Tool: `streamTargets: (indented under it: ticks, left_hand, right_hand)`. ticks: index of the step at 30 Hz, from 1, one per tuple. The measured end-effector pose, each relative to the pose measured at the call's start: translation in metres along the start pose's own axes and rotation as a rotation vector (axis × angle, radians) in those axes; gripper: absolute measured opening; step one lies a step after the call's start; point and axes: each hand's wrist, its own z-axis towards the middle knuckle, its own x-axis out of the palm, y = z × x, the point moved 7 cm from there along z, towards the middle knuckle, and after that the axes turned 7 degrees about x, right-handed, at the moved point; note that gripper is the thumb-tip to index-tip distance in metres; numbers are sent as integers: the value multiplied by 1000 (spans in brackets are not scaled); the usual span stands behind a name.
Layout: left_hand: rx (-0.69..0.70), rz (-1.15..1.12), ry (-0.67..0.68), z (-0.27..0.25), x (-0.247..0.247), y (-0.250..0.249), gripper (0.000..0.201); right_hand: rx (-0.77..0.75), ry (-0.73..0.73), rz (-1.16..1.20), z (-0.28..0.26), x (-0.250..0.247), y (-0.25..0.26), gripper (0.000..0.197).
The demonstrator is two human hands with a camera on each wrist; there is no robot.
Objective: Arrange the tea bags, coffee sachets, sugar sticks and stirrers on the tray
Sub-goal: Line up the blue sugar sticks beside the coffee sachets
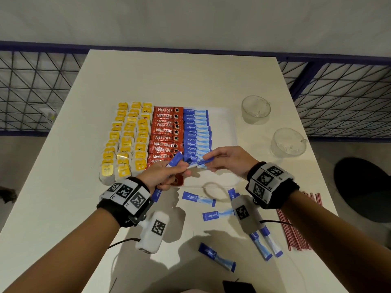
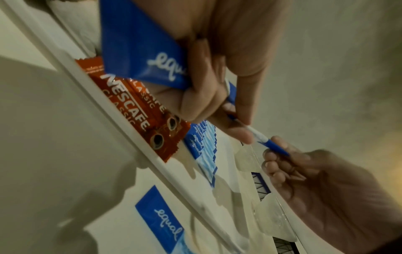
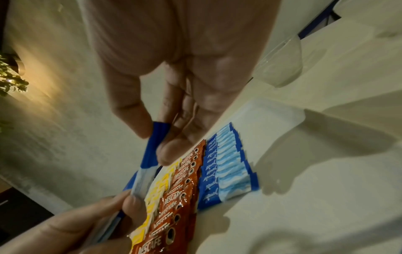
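A white tray (image 1: 224,117) holds yellow tea bags (image 1: 127,140), red Nescafe coffee sachets (image 1: 166,134) and a column of blue Equal sugar sticks (image 1: 196,132). My left hand (image 1: 163,176) grips a small bunch of blue sugar sticks (image 2: 139,49) just above the tray's near edge. My right hand (image 1: 228,158) pinches the far end of one sugar stick (image 1: 204,162) that still lies in the left hand's fingers. In the right wrist view the thumb and forefinger hold the stick's blue end (image 3: 155,146). Red stirrers (image 1: 296,229) lie on the table at right.
Several loose sugar sticks (image 1: 198,198) lie on the table (image 1: 63,187) in front of the tray. Two clear glass cups (image 1: 256,109) stand right of the tray. A wire fence runs behind the table, and a dark round stool (image 1: 364,187) sits at right.
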Motion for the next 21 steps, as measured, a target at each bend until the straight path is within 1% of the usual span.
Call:
streamTargets:
  ticks: [3, 6, 9, 10, 13, 15, 17, 19, 21]
  left_hand:
    - [75, 86, -50, -1, -7, -10, 7]
    - [143, 73, -125, -4, -17, -21, 11]
    - [161, 53, -172, -4, -28, -26, 7]
    - [159, 68, -175, -5, -30, -26, 7]
    - [150, 155, -146, -6, -29, -25, 18]
    - [151, 213, -131, -7, -25, -23, 20]
    - [170, 293, -131, -6, -24, -23, 18]
    - [220, 378, -133, -5, -25, -25, 13]
    - [274, 464, -103, -5, -22, -29, 12]
  right_hand:
    - [23, 28, 92, 3, 7, 0, 18]
    - [-4, 42, 60, 5, 15, 4, 15]
    - [-8, 68, 45, 6, 26, 9, 15]
    - [-4, 81, 43, 7, 32, 9, 18]
    - [14, 83, 30, 11, 51, 8, 26]
    - [30, 78, 31, 13, 62, 5, 29]
    - [48, 71, 75, 14, 70, 1, 30]
    - [71, 42, 100, 15, 71, -3, 30]
    - [89, 2, 90, 16, 66, -9, 27]
